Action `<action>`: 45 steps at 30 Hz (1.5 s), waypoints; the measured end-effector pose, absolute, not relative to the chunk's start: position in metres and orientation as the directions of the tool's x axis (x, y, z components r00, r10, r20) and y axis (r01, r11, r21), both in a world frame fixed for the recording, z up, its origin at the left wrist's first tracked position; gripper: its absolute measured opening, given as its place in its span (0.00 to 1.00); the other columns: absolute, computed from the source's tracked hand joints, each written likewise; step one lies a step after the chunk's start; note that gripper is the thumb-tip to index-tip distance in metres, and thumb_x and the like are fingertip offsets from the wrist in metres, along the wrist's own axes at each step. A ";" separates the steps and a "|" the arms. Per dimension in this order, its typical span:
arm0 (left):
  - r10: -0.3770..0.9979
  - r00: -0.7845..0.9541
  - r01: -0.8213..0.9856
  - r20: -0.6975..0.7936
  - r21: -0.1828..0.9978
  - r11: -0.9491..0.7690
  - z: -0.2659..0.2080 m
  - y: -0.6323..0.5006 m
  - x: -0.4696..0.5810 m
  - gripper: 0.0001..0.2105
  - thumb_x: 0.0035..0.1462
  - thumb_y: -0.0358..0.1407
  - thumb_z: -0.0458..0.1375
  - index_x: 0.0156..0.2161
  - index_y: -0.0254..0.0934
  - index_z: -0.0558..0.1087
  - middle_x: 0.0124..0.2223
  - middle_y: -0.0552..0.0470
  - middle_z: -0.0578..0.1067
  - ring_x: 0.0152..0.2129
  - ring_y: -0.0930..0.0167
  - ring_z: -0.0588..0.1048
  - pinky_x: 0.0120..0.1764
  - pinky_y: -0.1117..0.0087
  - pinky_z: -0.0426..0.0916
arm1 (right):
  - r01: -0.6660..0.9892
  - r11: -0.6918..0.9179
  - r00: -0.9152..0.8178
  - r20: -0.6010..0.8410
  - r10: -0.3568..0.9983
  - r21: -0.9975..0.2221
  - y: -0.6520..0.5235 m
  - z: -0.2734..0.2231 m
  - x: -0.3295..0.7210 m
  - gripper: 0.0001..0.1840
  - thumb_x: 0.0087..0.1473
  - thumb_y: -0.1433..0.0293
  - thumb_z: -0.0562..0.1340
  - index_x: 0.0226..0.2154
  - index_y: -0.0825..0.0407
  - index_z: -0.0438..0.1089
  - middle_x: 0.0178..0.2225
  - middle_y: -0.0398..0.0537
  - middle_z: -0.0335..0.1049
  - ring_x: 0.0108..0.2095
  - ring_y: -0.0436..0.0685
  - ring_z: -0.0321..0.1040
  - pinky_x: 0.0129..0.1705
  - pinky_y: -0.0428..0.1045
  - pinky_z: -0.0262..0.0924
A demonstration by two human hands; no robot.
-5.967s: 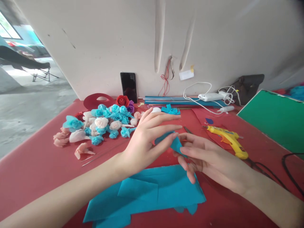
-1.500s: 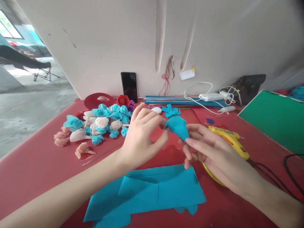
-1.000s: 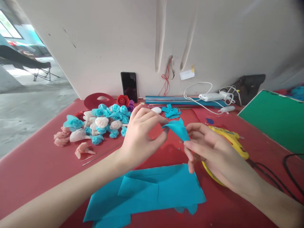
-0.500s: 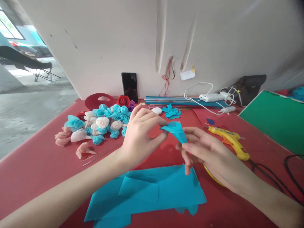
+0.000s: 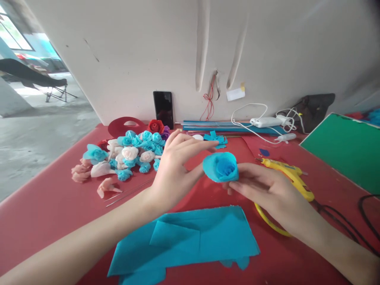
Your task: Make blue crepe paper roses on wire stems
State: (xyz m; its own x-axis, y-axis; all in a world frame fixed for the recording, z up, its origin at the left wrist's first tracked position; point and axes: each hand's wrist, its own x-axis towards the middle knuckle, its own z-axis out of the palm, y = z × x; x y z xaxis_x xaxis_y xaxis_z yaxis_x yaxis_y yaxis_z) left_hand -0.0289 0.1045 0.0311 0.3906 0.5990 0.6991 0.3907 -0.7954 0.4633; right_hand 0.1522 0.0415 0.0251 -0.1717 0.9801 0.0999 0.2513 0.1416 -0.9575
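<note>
A blue crepe-paper rose (image 5: pixel 221 167) is held above the red table, its rolled centre turned toward me. My right hand (image 5: pixel 261 184) pinches it at the base from the right. On the other side my left hand (image 5: pixel 185 160) is open, thumb and fingers apart, the thumb tip close to the outer petal; whether it touches I cannot tell. Below both hands lie folded blue crepe-paper sheets (image 5: pixel 219 233). To the left is a heap of blue, white and pink paper flowers (image 5: pixel 130 152).
A yellow glue gun (image 5: pixel 292 178) with a black cord lies right of my right hand. Behind are small blue paper strips (image 5: pixel 215 138), a phone (image 5: pixel 163 109) leaning on the wall, and a white charger with cables (image 5: pixel 264 122). A green board (image 5: pixel 344 148) stands at right.
The rose has turned in my right hand, so its opening now faces me. My left hand has opened, its fingers letting go of the petal edge.
</note>
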 end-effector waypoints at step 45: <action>0.615 0.774 0.364 0.153 0.687 -0.629 0.019 0.100 -0.039 0.10 0.60 0.32 0.48 0.32 0.36 0.71 0.29 0.55 0.75 0.25 0.76 0.72 0.28 0.77 0.67 | 0.502 0.342 -0.002 0.394 0.919 -0.795 0.051 0.033 0.172 0.05 0.54 0.64 0.60 0.33 0.44 0.72 0.35 0.39 0.73 0.40 0.52 0.69 0.42 0.45 0.63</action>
State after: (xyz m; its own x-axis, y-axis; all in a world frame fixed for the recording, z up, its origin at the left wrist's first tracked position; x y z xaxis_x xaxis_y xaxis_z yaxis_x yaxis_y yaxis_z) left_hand -0.0393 0.0998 0.0188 0.7737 0.6148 0.1529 0.3640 -0.6289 0.6870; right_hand 0.1715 0.0507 0.0331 -0.0017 0.9190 0.3942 0.5016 0.3418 -0.7947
